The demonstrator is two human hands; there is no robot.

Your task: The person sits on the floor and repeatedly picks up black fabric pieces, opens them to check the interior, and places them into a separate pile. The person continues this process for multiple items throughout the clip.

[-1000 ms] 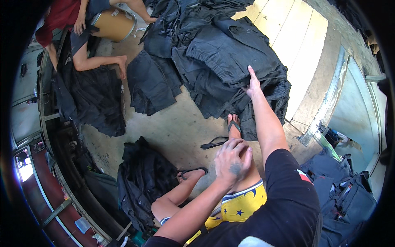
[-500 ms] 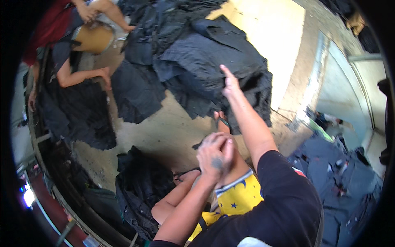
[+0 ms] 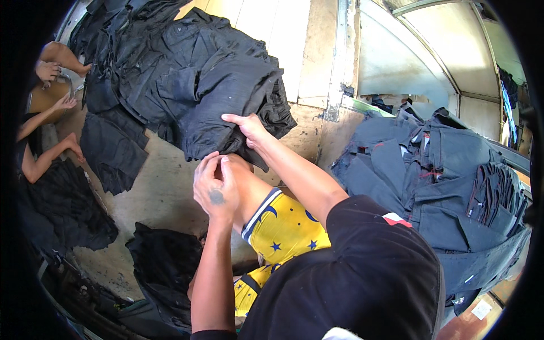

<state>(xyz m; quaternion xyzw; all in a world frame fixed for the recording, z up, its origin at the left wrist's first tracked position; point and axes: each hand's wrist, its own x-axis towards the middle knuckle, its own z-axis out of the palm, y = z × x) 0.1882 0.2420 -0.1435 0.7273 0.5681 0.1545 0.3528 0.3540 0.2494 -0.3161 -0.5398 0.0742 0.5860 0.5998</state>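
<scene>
A large black cloth garment (image 3: 226, 85) lies rumpled on top of a dark heap, its near edge reaching my bent knee. My right hand (image 3: 247, 129) is closed on this garment's near side, thumb stretched over the top and fingers tucked under the cloth. Beside my knee, my left hand (image 3: 216, 184) has its fingers bent together at the garment's lower edge; the fingertips are partly hidden where they meet the cloth.
More black cloth (image 3: 116, 150) spreads left across the floor. Another black bundle (image 3: 164, 260) lies by my leg. At right stands a pile of grey-blue garments (image 3: 419, 181) with red stitching. A co-worker's hands (image 3: 63, 102) and bare feet show at far left. Pale panels (image 3: 408, 51) stand behind.
The view has swung right, bringing the grey-blue pile in fully. My right hand has gone from outstretched over the heap to gripping the garment. My left hand has left my knee for the garment's edge.
</scene>
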